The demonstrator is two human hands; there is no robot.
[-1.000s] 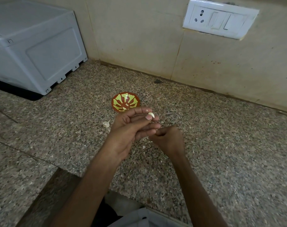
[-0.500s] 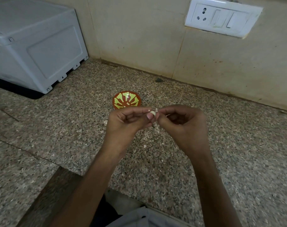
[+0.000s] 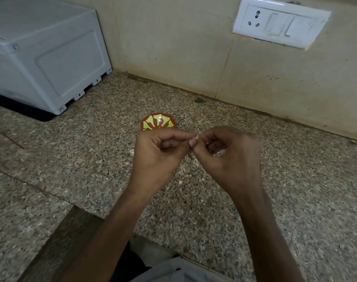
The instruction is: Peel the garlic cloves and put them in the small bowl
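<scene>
A small pale garlic clove (image 3: 196, 137) is pinched between the fingertips of both hands, just in front of the small bowl (image 3: 158, 121). The bowl is red-brown with a yellow-green pattern and sits on the speckled granite counter (image 3: 295, 180); my left hand hides its near rim. My left hand (image 3: 159, 155) grips the clove with thumb and forefinger. My right hand (image 3: 232, 155) meets it from the right, fingertips curled onto the clove. Another bit of garlic (image 3: 132, 152) peeks out on the counter at my left hand's left edge. Small flakes of peel (image 3: 180, 182) lie below the hands.
A grey plastic box (image 3: 45, 51) stands at the back left on a black mat. A tiled wall with a white switch and socket plate (image 3: 279, 24) runs behind the counter. The counter's front edge (image 3: 104, 216) steps down near my left forearm.
My right hand rose from below and to the right, and closed its fingertips onto the clove held by my left hand. Both hands now sit together in front of the bowl.
</scene>
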